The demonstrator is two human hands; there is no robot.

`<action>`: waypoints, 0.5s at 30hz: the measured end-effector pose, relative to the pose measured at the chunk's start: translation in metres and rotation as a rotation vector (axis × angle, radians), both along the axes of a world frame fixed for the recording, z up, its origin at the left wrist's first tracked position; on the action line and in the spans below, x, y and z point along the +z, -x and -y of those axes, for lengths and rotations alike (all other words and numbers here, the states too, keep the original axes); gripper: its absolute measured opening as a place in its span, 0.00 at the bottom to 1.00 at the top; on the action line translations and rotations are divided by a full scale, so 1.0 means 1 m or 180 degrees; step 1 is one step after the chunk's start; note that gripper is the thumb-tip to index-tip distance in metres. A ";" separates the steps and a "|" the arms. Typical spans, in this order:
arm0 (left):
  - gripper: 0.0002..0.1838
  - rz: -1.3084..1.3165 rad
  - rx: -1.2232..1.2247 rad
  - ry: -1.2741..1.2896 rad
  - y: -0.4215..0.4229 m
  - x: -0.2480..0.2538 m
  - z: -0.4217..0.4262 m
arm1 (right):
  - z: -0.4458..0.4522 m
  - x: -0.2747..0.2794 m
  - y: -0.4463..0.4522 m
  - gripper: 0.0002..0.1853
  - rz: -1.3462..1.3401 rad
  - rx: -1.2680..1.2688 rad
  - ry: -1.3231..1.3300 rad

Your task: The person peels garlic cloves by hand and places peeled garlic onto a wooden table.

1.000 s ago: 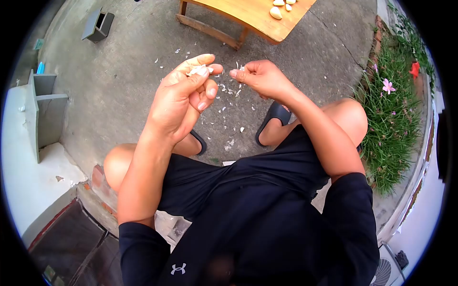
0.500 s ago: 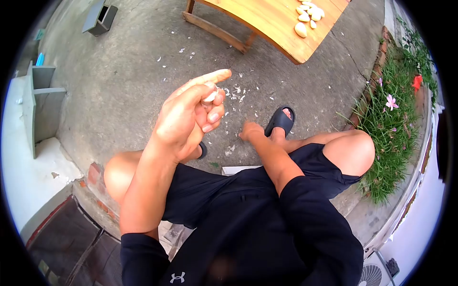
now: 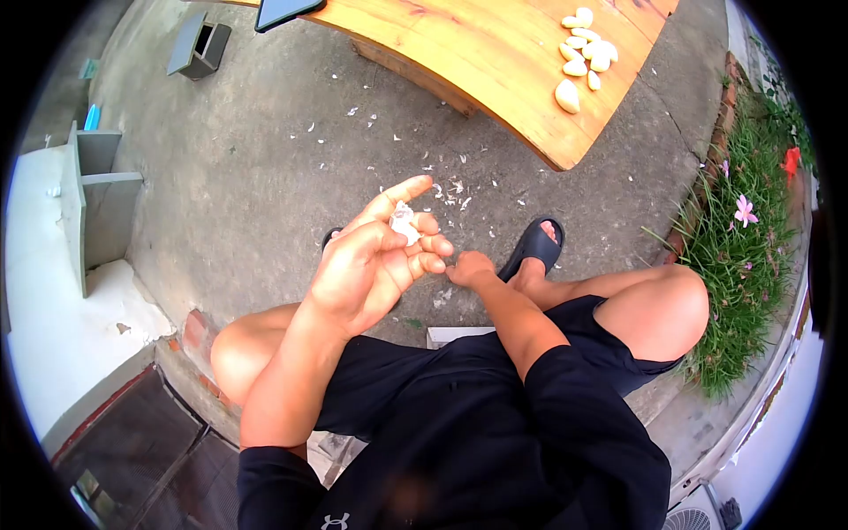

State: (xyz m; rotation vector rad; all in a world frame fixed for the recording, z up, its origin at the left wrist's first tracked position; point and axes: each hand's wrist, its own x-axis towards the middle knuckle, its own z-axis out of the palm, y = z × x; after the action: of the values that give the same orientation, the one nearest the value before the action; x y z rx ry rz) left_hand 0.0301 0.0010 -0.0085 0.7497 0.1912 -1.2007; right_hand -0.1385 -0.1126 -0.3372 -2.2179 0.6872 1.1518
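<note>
My left hand [image 3: 362,265] is raised palm up in front of me, its thumb pinching a crumpled white piece of papery garlic skin [image 3: 405,223] against the fingers. Whether a clove sits inside the skin I cannot tell. The index finger points away, and the other fingers are loosely curled. Just right of its fingertips, my right hand [image 3: 471,268] is low between my knees with its fingers curled; what they hold, if anything, is hidden. Several pale peeled garlic cloves [image 3: 576,66] lie on the wooden table [image 3: 495,62] ahead.
White skin scraps [image 3: 455,190] litter the concrete floor [image 3: 265,177]. A dark tablet-like object [image 3: 287,11] rests at the table's edge. A grey box [image 3: 201,49] stands far left. Grass with pink flowers [image 3: 745,210] borders the right side, and a white wall piece [image 3: 53,291] is at left.
My left hand has uncurled some fingers, showing more of the white skin, and sits lower in view. My right hand now appears closer to it. The view has tilted up, showing more table.
</note>
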 end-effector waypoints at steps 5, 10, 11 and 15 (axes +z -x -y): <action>0.25 0.0623 -0.0067 -0.0142 0.006 0.005 0.002 | 0.016 -0.011 -0.032 0.15 0.0093 -0.2410 -0.2182; 0.17 0.0836 -0.0294 -0.0169 0.000 -0.007 -0.008 | 0.032 0.066 -0.066 0.11 0.0840 -0.3384 -0.3925; 0.16 0.0841 -0.0261 -0.0110 -0.001 -0.007 -0.008 | 0.038 0.084 -0.071 0.10 0.0995 -0.3402 -0.4100; 0.21 0.0819 -0.0019 0.0008 -0.004 -0.004 -0.005 | 0.055 0.193 -0.087 0.12 0.1537 -0.3215 -0.4549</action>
State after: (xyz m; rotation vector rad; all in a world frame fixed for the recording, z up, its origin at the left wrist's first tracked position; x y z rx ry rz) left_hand 0.0338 0.0060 -0.0126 0.8948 -0.0256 -1.0980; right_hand -0.0515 -0.1675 -0.1442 -0.6504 0.4030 0.2673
